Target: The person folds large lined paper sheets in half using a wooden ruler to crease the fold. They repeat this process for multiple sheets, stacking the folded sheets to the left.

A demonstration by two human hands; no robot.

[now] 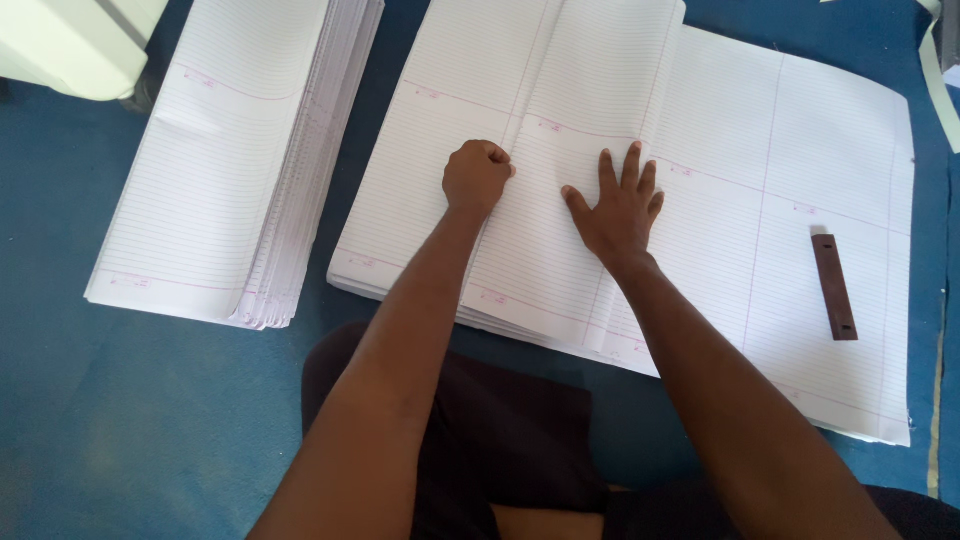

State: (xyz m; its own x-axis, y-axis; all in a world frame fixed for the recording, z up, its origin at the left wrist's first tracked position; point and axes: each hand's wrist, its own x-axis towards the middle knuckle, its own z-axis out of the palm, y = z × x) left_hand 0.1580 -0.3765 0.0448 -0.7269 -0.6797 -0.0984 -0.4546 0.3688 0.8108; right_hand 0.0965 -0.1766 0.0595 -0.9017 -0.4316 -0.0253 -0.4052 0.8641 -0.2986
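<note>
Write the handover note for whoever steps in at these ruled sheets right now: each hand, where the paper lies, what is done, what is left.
Left hand: closed in a fist, knuckles pressed on the fold line of the folded white ruled paper sheets in the middle.
Right hand: flat, fingers spread, pinning the same sheets beside the fold.
Under them, a large flat stack of unfolded white ruled sheets spreads to the right, with a dark brown flat wooden strip lying on it, untouched.
Done: a tall pile of folded white ruled sheets stands to the left on the blue floor covering.
Left: the crease under the hands looks unfinished; the unfolded stack remains.
</note>
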